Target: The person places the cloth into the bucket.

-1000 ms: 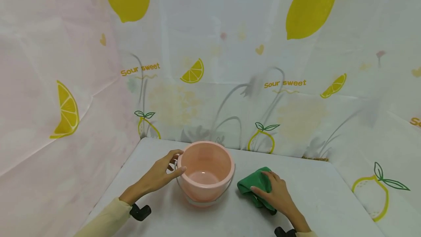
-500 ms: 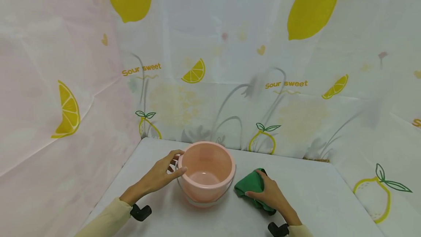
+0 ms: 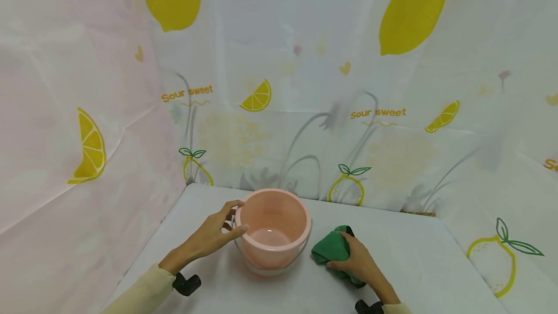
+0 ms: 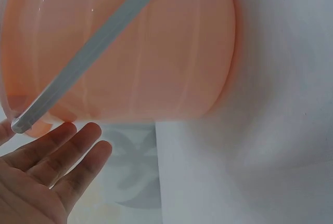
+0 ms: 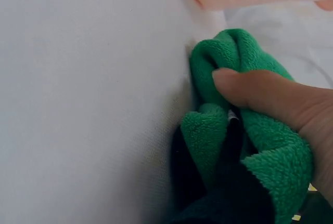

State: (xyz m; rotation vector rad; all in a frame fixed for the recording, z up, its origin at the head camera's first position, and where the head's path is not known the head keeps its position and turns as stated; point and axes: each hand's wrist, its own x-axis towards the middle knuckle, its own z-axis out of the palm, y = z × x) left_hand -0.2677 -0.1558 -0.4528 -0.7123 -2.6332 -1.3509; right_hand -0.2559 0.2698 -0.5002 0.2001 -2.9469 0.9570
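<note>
A pale pink bucket (image 3: 274, 256) with a grey-white handle (image 4: 93, 52) stands upright, its inside bare. At its left side my left hand (image 3: 214, 230) rests against the rim, thumb on the near side and the other fingers on the far side. Those fingers (image 4: 78, 146) look fairly straight in the left wrist view, tips at the bucket's wall. To the bucket's right, my right hand (image 3: 359, 258) grips a bunched green plush cloth (image 3: 330, 247). Its thumb presses into the folds, and dark parts of the cloth (image 5: 200, 167) show low in the right wrist view. The palm is hidden.
Everything stands on a white table (image 3: 418, 265). Sheets printed with lemons (image 3: 411, 16) hang as walls behind it and at both sides. A black wrist mount (image 3: 186, 285) sits on the left wrist, another (image 3: 368, 307) on the right.
My right hand has moved slightly left, and its fingers have drawn in on the green cloth, which has shifted and bunched a little. The left hand and the bucket have stayed in place.
</note>
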